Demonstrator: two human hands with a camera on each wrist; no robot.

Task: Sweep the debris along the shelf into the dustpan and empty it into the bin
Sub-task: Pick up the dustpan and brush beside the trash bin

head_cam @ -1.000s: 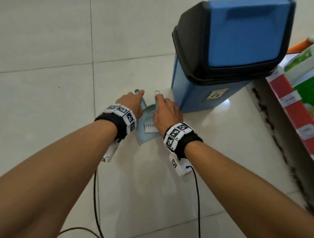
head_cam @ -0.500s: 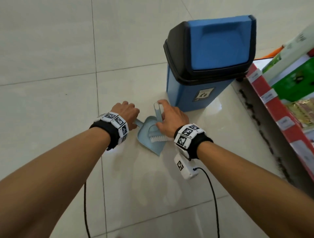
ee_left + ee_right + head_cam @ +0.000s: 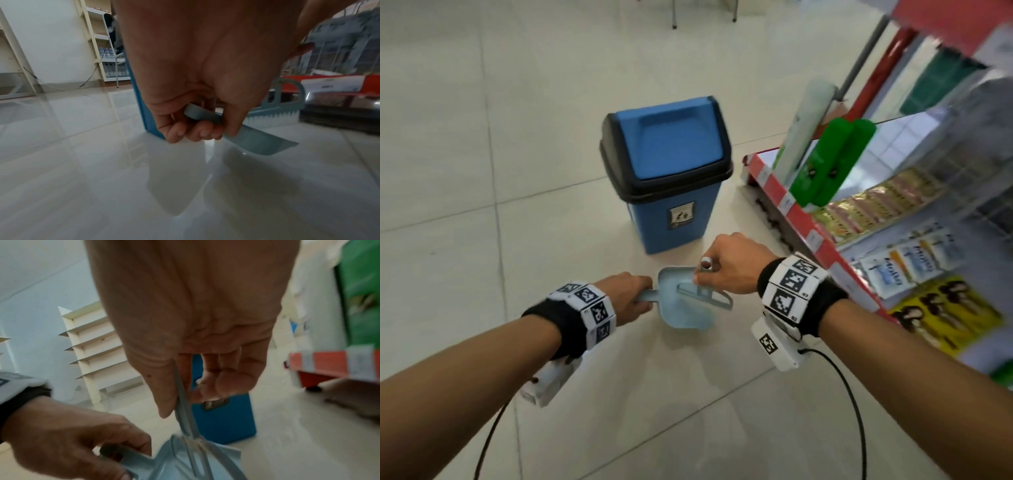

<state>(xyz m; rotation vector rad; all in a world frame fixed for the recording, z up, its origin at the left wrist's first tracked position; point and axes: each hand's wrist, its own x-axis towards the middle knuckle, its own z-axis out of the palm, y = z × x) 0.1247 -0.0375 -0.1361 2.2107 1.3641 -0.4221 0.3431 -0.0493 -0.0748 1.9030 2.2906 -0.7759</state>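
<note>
Left hand [image 3: 627, 297] fingers curl around the dustpan [image 3: 685, 308] handle, mouth pointing right toward the shelf [image 3: 804, 219]; right hand [image 3: 732, 263] grips the brush [image 3: 705, 291] handle upright.

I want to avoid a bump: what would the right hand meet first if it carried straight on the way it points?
Probably the blue bin: the right hand, gripping the brush, points toward its lower front, with bare floor between. Depth is unclear.

The bin [image 3: 666, 178] was stood on the floor [image 3: 482, 137], left of the shelf [image 3: 804, 219]. The dustpan [image 3: 685, 308] was held before the bin, with the brush [image 3: 705, 294] positioned over it, between the left hand [image 3: 626, 298] and right hand [image 3: 732, 263].
</note>
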